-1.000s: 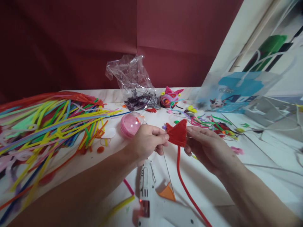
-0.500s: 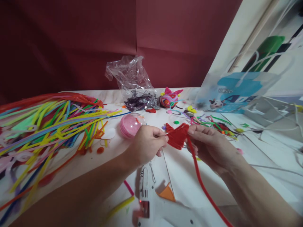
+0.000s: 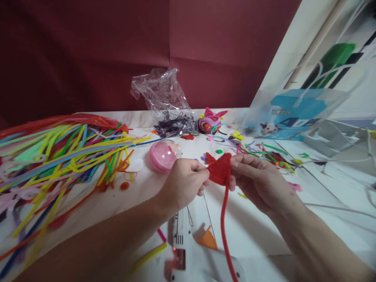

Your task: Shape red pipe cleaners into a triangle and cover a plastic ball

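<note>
Between my two hands is a red pipe cleaner (image 3: 219, 170) wound into a flat, roughly triangular piece, its long loose tail hanging down toward the bottom edge. My left hand (image 3: 188, 180) pinches the left corner with closed fingers. On the other side, my right hand (image 3: 255, 176) grips the right edge between thumb and fingers, above where the tail drops. Just behind the wound piece a small red pointed bit (image 3: 210, 158) shows; whether it is joined to it I cannot tell. Below my hands lies a white glue gun (image 3: 188, 250) with an orange trigger (image 3: 208, 239) and a red light.
Loose coloured pipe cleaners (image 3: 73, 156) cover the left. A pink clear-topped ball (image 3: 161, 156) sits behind my left hand. Farther back are a plastic bag (image 3: 164, 98) with dark strands and a pink eared figure (image 3: 210, 121). A blue-printed carrier bag (image 3: 293, 113) stands at right.
My right hand has shifted slightly left and turned the edge of the red piece. The hanging tail has swung left, away from my right wrist.
</note>
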Action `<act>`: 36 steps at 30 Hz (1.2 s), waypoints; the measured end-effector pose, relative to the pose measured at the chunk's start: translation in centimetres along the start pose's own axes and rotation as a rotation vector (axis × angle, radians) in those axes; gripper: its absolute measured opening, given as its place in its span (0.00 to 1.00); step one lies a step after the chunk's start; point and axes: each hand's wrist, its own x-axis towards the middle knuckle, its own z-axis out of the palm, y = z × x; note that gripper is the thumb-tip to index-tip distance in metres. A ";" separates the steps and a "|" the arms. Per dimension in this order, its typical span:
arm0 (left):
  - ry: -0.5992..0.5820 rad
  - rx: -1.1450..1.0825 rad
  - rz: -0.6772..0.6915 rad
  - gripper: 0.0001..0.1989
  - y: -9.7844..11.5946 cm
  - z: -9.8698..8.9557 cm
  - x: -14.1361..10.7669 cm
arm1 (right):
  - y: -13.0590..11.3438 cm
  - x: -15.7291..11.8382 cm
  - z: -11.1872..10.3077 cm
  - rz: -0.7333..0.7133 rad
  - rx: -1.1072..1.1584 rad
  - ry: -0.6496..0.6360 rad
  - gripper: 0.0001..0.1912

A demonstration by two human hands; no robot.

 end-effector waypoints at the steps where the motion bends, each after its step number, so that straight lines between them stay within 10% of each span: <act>1: 0.001 0.006 -0.006 0.06 0.0 0.0 0.0 | 0.0 0.0 -0.1 0.006 0.009 -0.010 0.13; 26: -0.207 -0.318 -0.208 0.09 1.8 -0.2 -0.4 | -0.6 0.3 -0.8 -0.035 0.024 0.112 0.15; 36: -0.145 -0.130 -0.103 0.09 1.3 0.1 -0.4 | -0.2 0.4 -0.8 -0.153 -0.089 0.205 0.16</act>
